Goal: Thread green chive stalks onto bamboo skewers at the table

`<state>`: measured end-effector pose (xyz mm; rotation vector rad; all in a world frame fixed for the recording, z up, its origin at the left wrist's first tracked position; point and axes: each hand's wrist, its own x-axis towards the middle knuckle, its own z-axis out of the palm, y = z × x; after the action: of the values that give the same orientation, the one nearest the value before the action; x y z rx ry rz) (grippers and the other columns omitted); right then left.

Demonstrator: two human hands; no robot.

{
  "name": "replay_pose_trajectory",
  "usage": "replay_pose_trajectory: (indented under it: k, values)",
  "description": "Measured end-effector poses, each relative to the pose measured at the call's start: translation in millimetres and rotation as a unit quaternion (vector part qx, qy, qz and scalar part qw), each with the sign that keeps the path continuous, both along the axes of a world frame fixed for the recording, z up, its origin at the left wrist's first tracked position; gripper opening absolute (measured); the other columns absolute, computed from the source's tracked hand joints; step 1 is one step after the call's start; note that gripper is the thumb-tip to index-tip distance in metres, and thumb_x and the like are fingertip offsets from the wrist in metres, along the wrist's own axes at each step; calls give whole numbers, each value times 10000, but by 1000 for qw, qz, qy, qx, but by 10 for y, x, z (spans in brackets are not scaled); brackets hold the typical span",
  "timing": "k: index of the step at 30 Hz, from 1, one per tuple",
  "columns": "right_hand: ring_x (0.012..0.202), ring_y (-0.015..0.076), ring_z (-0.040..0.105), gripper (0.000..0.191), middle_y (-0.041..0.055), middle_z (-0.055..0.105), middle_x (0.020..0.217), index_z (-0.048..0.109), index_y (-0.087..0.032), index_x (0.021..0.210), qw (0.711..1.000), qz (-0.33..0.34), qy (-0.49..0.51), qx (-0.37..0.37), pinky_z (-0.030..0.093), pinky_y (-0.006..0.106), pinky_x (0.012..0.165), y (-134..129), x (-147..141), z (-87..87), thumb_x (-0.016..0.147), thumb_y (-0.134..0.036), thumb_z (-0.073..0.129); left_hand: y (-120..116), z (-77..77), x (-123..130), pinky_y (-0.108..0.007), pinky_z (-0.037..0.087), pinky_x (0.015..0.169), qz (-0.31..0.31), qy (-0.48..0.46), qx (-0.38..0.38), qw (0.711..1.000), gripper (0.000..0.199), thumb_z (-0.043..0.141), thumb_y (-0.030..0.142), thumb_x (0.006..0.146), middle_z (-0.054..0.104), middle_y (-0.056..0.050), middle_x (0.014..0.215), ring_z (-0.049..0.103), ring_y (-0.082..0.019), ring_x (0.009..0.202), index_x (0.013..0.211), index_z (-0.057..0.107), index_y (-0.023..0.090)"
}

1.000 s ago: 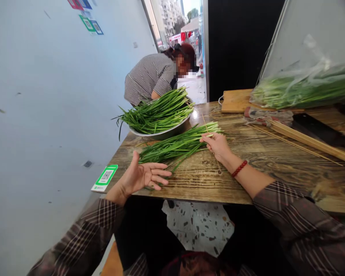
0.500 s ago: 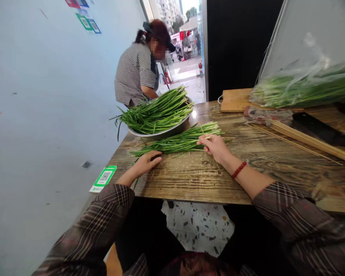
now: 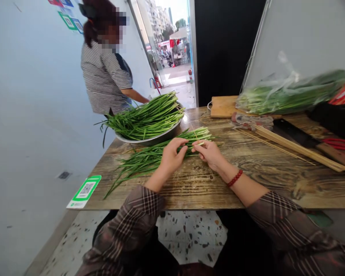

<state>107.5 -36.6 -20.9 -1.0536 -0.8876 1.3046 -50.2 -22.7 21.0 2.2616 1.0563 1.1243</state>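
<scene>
A loose pile of garlic chives (image 3: pixel 143 158) lies across the wooden table, pale stem ends to the right. My right hand (image 3: pixel 208 152), with a red bead bracelet at its wrist, pinches the pale end of a garlic chive at the pile's near side. A thin bamboo skewer (image 3: pixel 196 132) passes by these fingers; whether they grip it too is unclear. Just to the left, my left hand (image 3: pixel 174 155) hovers over the chives, its thumb and fingers apart. Behind the pile, a metal basin (image 3: pixel 161 137) is heaped with more garlic chives (image 3: pixel 149 115).
At right lie a bundle of bamboo skewers (image 3: pixel 299 147), a knife (image 3: pixel 296 132), a cutting board (image 3: pixel 222 106) and a plastic bag of greens (image 3: pixel 293 94). A QR-code card (image 3: pixel 84 191) sits at the table's left corner. A person in stripes (image 3: pixel 106 76) stands behind the basin.
My left hand has moved right along the chives, close to my right hand. The view has shifted, and the other person stands more upright, farther left.
</scene>
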Motion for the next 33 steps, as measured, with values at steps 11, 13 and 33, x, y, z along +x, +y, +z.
replay_pose_trajectory:
  k: [11,13,33]
  values:
    - [351,10,353,401,-46,591,645,608,-163,1018,998,-60,-4,18,184,147,326,-246,265,-85,798,-499,611,198,-505,174,-216,422,599,-43,9,-138,989,191,550,227,819,662,-14,669,555,-110,599,868,714,142]
    - [347,6,341,362,-70,552,602,600,-173,1043,993,-110,-1,46,201,138,327,-253,348,-19,815,-452,617,229,-504,159,-217,405,565,-30,-2,-156,987,188,553,244,810,650,-13,635,543,-113,566,797,706,136]
    - [796,186,658,233,65,718,867,684,-206,891,868,-14,-474,148,473,300,732,-916,139,-202,918,-245,456,101,-350,196,-193,351,501,-87,-126,-262,953,256,566,356,815,541,29,547,446,-77,503,728,653,131]
